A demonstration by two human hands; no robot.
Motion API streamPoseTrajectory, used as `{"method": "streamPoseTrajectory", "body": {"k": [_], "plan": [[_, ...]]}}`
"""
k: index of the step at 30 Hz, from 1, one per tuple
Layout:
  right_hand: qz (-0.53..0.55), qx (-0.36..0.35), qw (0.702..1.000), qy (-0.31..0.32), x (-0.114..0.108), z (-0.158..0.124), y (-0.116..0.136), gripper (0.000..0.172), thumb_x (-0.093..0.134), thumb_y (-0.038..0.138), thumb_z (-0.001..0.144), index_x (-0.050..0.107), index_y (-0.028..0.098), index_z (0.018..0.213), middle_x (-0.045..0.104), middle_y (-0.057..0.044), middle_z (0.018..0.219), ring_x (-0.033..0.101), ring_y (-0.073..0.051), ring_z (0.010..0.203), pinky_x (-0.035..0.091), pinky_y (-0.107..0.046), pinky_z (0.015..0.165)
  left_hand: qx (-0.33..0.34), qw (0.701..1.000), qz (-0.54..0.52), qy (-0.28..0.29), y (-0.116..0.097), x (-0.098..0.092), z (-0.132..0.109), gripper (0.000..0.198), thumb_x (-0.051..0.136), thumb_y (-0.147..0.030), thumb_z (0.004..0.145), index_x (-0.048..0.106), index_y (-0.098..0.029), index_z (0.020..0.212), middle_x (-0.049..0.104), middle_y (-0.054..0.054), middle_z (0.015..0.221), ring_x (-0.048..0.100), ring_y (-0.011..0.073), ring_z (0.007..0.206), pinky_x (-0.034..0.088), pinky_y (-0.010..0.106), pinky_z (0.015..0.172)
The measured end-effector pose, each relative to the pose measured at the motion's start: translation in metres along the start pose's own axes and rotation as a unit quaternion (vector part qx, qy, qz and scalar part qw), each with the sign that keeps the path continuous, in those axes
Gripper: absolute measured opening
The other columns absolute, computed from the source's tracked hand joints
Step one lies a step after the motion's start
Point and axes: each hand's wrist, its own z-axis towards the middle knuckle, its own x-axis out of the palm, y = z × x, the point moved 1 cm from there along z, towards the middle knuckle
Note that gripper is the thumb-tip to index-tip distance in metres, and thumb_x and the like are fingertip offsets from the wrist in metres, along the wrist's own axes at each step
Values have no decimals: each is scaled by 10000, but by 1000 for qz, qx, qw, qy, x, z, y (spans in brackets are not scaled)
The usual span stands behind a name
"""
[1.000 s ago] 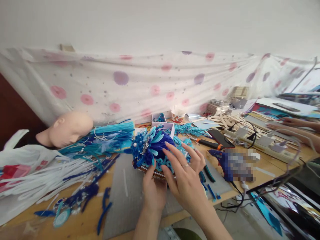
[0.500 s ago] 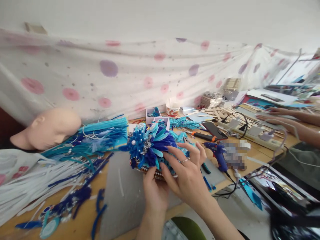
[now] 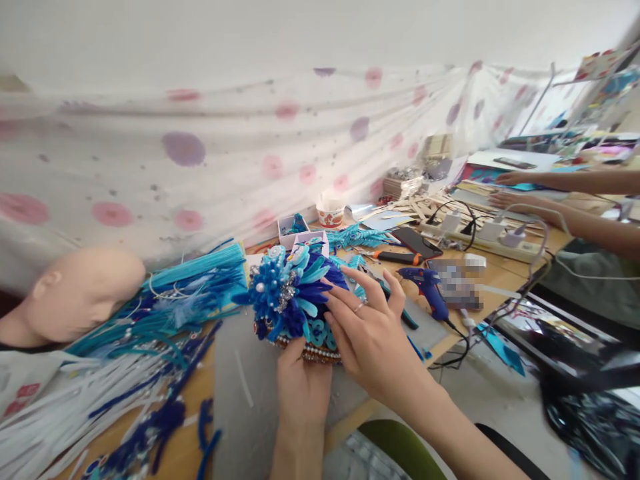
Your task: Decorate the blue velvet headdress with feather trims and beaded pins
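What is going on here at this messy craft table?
A person works on a blue floral headpiece above a grey mat on the table. Their left hand holds it from below, while the right hand rests spread fingers against its side. A mannequin head lies at the left, a blue glue gun at the right. Another person's arms reach across the far right.

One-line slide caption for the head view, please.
Left hand holds a blue beaded headpiece from below; right hand rests fingers on its side, glue gun nearby.
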Motion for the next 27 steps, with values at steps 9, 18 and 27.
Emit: {"method": "streamPoseTrajectory", "body": {"k": [9,18,27], "plan": [[9,9,999,-35,-1,-10,9,259,499,256,982,706,167,1110,702,-63,1265,384,-342,1396,18,-597,1169,19,999,30,20,3,-16,7,529,444,-33,892,591,-272,1340,773,44,1078,741,122,862,559,157,728],[-13,-30,999,-39,-21,-14,2,218,528,273,966,710,188,1049,557,-86,1451,336,-349,1411,70,-595,1172,31,998,39,36,0,-10,7,473,439,-72,920,617,-286,1302,765,57,1102,734,153,927,585,206,718],[520,445,725,-75,19,-98,0,280,680,449,855,663,220,1016,726,-78,926,688,-230,863,560,-345,744,70,997,-11,22,5,-11,10,314,440,-234,979,697,-282,1153,777,55,1017,716,211,1017,561,428,951]]}}
